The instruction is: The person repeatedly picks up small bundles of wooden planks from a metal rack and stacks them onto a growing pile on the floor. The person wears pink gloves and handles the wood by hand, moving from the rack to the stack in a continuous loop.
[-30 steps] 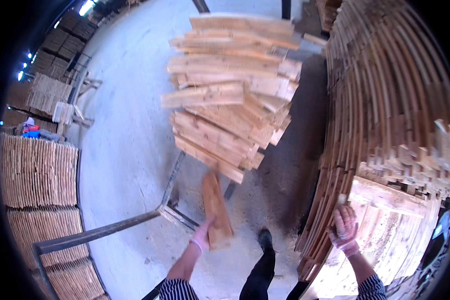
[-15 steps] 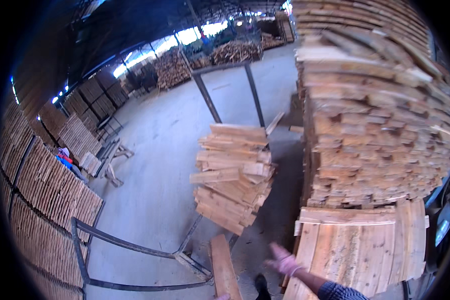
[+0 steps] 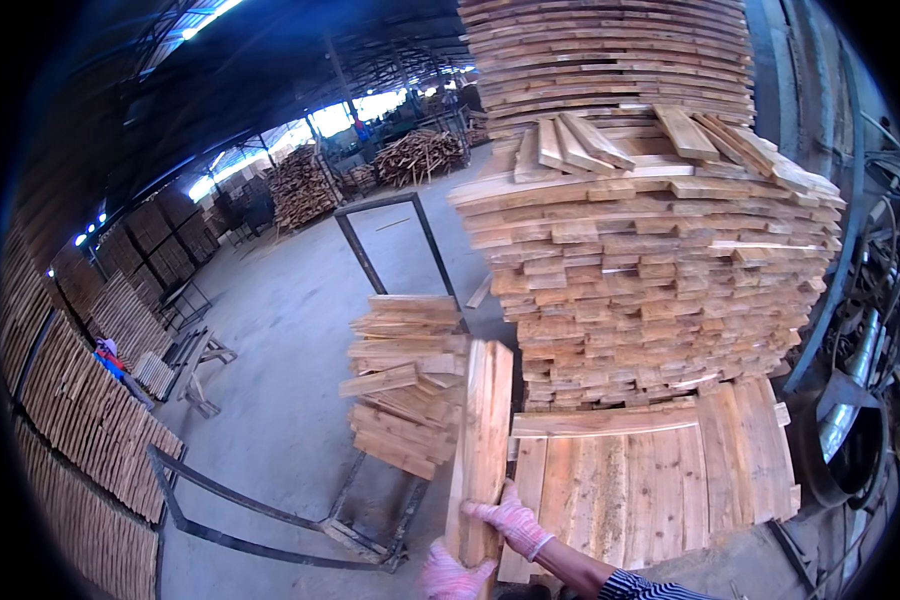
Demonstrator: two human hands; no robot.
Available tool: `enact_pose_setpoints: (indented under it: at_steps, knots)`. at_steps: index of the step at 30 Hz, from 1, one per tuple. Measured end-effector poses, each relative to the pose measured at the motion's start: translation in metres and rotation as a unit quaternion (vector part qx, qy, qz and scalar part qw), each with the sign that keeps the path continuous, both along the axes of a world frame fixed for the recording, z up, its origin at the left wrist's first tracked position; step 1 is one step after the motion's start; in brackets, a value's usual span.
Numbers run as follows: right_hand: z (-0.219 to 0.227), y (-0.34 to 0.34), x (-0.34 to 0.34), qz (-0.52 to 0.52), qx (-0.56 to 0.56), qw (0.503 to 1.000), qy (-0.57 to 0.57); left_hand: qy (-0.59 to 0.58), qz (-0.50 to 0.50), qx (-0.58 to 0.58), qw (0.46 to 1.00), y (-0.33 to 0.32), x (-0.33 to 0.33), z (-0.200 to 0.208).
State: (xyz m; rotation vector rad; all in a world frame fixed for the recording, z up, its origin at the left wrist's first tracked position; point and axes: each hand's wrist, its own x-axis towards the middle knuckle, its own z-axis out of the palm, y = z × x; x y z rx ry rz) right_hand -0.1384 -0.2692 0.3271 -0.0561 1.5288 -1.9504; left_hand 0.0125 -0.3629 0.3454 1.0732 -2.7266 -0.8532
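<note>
A long wooden board (image 3: 489,410) is raised in front of me, its far end pointing up and away. My right hand (image 3: 516,522), in a pink and white knit glove, is closed on the board's right edge, thumb across its face. At its near end, my left hand (image 3: 454,574), gloved alike, grips the board from the left; part of this hand is cut off by the lower edge. Just right of the board lies a low layer of flat boards (image 3: 620,490) side by side. To its left, a loose pile of short boards (image 3: 405,430) rests on a dark metal frame cart.
A tall stack of boards (image 3: 650,290) rises behind the low layer, with loose pieces on top. The cart's metal frame (image 3: 260,545) juts out at the lower left. Board stacks (image 3: 80,440) line the left side. Metal pipes (image 3: 855,390) stand at the right.
My view has swung right. The board that lay lower, near my left hand, is now raised upright. My right hand, earlier open and apart, has closed on it.
</note>
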Motion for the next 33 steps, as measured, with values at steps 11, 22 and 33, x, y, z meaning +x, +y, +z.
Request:
enact_pose_setpoints:
  at_steps: [11,22,33]
  knots:
    - [-0.001,0.124,-0.027,-0.028,0.069,0.93,0.359,0.3,-0.354,0.471,0.75,0.043,-0.161,0.061]
    - [-0.151,0.204,-0.075,-0.128,0.278,0.853,0.422,-0.09,-0.567,0.15,0.805,0.078,-0.223,-0.114]
    - [-0.023,0.284,-0.024,-0.091,0.341,0.905,0.238,0.085,-0.224,0.634,0.735,0.162,-0.209,-0.105]
